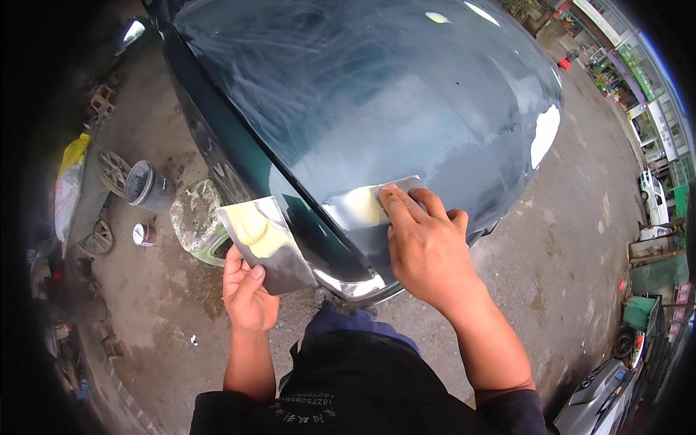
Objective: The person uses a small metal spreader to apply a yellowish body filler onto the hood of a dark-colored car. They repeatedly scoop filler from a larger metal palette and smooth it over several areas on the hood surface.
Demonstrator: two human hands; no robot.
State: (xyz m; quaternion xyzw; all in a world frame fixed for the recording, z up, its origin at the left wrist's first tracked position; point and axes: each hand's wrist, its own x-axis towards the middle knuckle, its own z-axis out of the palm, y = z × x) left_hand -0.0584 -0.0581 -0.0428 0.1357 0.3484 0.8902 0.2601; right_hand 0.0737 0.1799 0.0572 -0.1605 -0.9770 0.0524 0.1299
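A dark green car bonnet (391,94) with dull, scuffed swirl marks spreads out before me. My left hand (250,293) grips a flat grey board (279,268) by its lower edge, thumb on top, beside the fender. Pale yellow body filler (252,223) lies in a smooth heap on the board's upper part. At the bonnet's front left corner, my right hand (431,254) presses a thin grey putty spreader (399,184) against the panel, fingers laid over it. Just left of the spreader is a smear of yellow filler (362,206) on a pale sanded patch.
Left of the car stand a dirty bucket (148,187), a small can (144,234), a filler-crusted stool-like stand (196,221) and a wheeled cart (81,181). A motorbike (596,395) and a green bin (638,313) are at the right, with a white vehicle (654,197) farther off.
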